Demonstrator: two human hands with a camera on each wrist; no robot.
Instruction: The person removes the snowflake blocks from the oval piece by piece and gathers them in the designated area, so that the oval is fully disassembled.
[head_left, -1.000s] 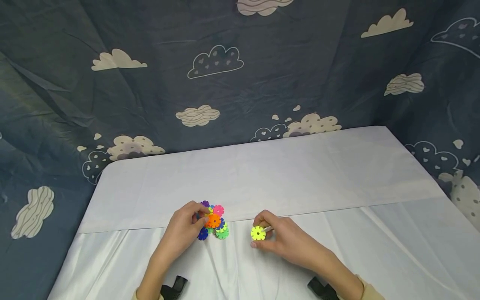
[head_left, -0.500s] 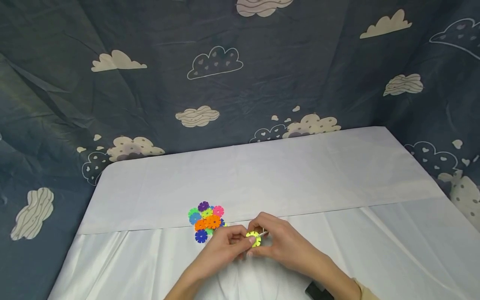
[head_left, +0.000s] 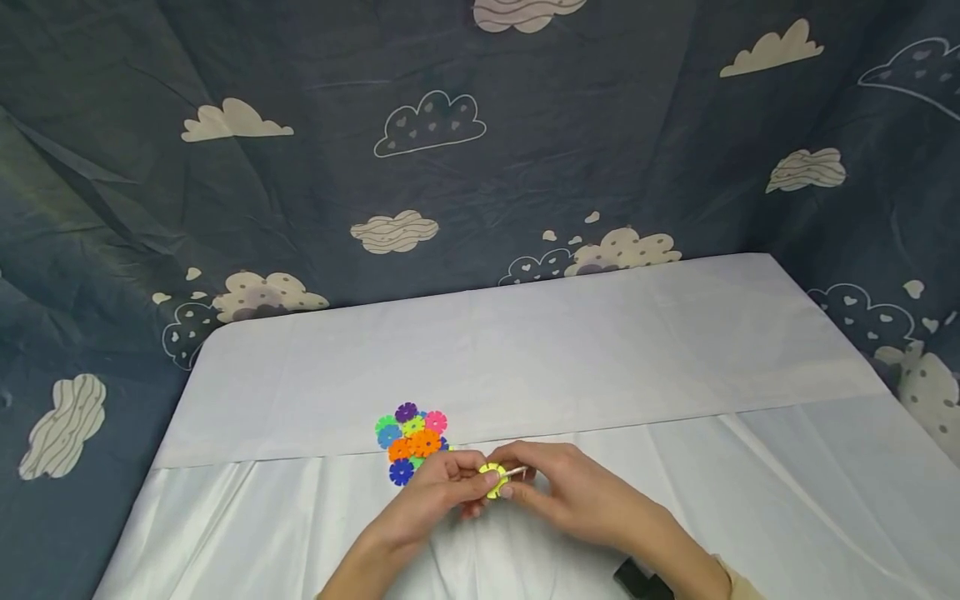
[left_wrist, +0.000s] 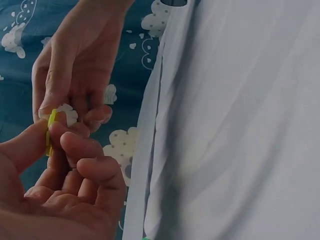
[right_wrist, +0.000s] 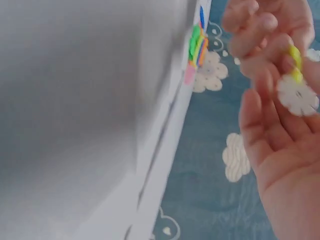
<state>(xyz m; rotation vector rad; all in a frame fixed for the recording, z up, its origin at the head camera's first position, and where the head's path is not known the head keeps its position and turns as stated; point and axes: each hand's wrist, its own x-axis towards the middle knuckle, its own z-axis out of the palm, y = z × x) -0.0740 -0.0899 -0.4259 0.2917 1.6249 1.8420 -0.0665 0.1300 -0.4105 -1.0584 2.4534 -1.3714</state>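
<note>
In the head view my left hand point(head_left: 431, 500) pinches a yellow notched flower disc point(left_wrist: 51, 132) between thumb and fingers. My right hand point(head_left: 581, 487) meets it from the right, holding a white flower disc point(right_wrist: 298, 96) by thumb and fingertips. Seen from the head, the white disc stands edge-on against the yellow one, at an angle to it. The two discs touch; whether their slots are interlocked is hard to tell, since fingers cover part of the joint. Just left of and beyond my left hand lies a cluster of coloured flower discs point(head_left: 424, 443).
A white cloth point(head_left: 600, 350) covers the table. Behind it hangs a dark blue cloth point(head_left: 600, 133) printed with clouds. A black wrist-worn piece point(head_left: 641, 579) sits under my right forearm. Purple, pink, orange, green and blue discs make up the cluster, overlapping one another.
My left hand has left the disc cluster, come right and taken hold of the yellow disc. Both hands have then shifted slightly left with the discs, and the white disc's edge has turned.
</note>
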